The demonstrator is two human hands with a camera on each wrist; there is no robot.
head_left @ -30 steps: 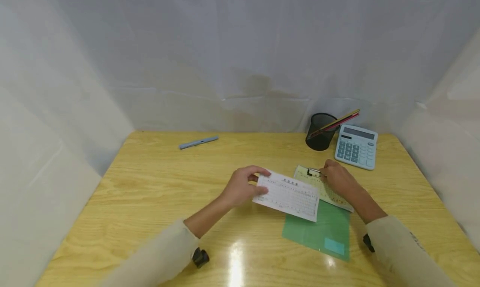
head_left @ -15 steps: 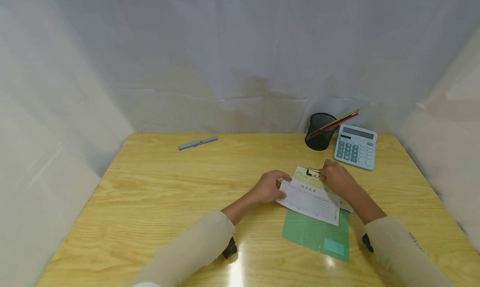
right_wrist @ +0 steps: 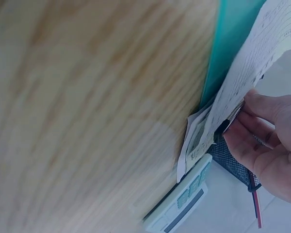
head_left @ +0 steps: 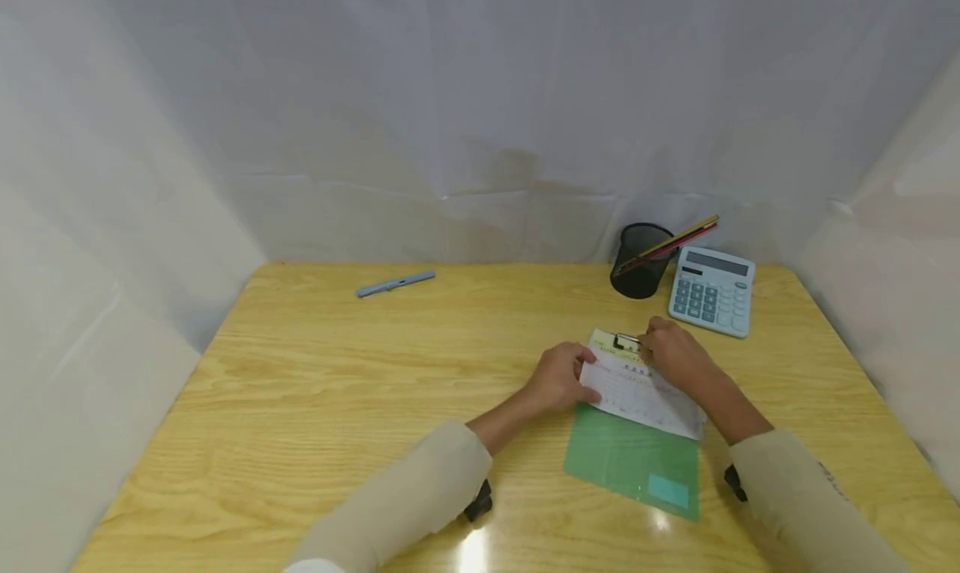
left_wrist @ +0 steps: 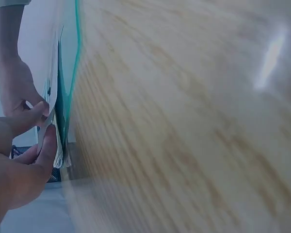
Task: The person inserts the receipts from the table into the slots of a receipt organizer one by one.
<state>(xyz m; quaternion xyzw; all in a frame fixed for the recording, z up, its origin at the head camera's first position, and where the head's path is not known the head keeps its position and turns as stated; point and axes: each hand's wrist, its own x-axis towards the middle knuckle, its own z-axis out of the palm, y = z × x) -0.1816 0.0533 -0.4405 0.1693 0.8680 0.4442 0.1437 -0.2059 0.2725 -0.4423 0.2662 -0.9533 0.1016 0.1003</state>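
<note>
In the head view my left hand pinches the left edge of a white printed form between thumb and fingers. This form lies over a yellow printed form, whose top strip still shows. My right hand pinches the metal handles of a black binder clip at the top of the yellow form. The right wrist view shows the clip at the end of the paper stack, with thumb and fingers on its handles. Beneath the papers lies a green folder with a light blue label.
Behind the papers stand a black mesh pen cup with pencils and a light blue calculator. A blue-grey pen lies at the back left of the wooden table. White sheeting encloses the table's back and sides.
My left hand has moved right with the white form, which now covers most of the yellow form. The right hand has stayed at the binder clip.
</note>
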